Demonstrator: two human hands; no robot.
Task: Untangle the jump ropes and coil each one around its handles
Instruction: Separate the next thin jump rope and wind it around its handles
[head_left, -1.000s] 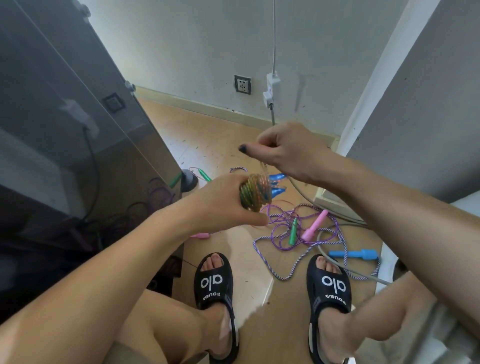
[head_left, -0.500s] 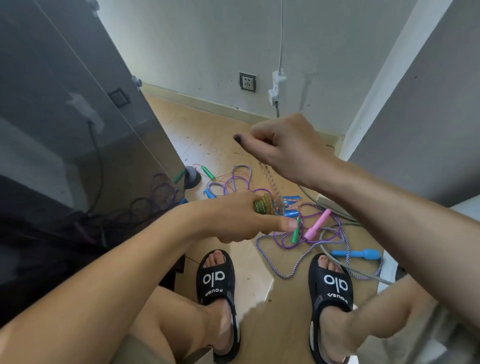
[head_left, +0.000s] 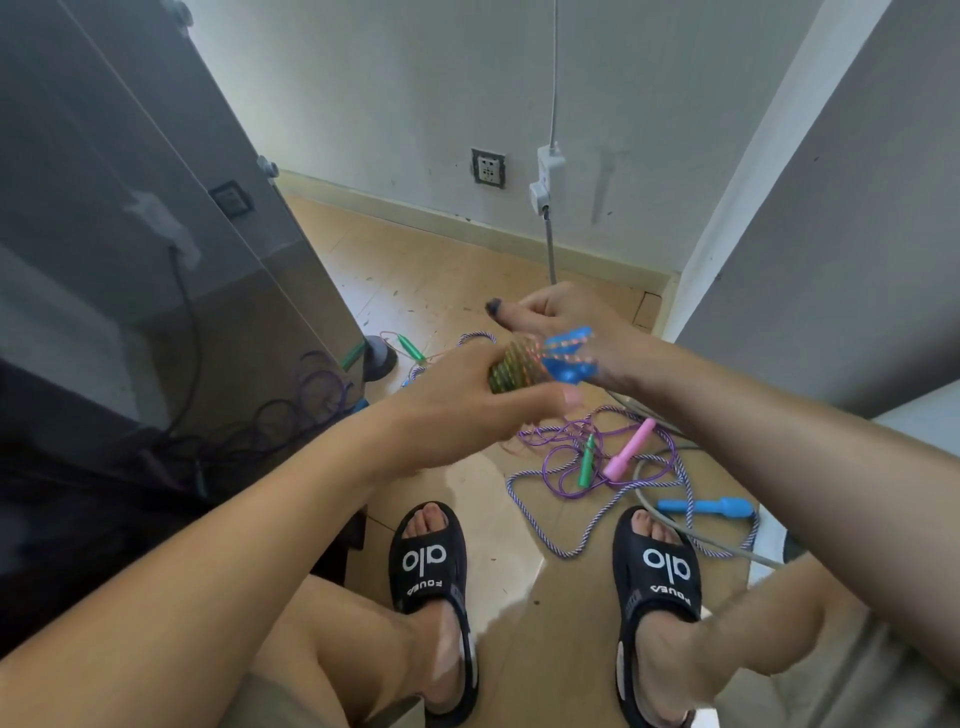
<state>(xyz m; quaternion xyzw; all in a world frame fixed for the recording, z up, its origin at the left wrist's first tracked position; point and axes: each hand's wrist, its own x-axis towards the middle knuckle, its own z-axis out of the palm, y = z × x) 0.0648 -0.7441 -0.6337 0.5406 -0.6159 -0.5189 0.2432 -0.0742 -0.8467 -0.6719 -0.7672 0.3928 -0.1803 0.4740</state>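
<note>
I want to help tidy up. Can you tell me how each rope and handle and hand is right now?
left hand: grips the coiled rope bundle.
right hand: pinches the rope end above the bundle.
coiled rope bundle: wound tight, blue handles sticking out.
purple ropes: tangled on the floor.
pink handle: lying in the tangle.
green handle: lying in the tangle.
blue handle: lying on the floor.

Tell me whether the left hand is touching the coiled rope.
Touching. The head view shows the left hand wrapped round the coiled rope, fingers and thumb against it.
</note>
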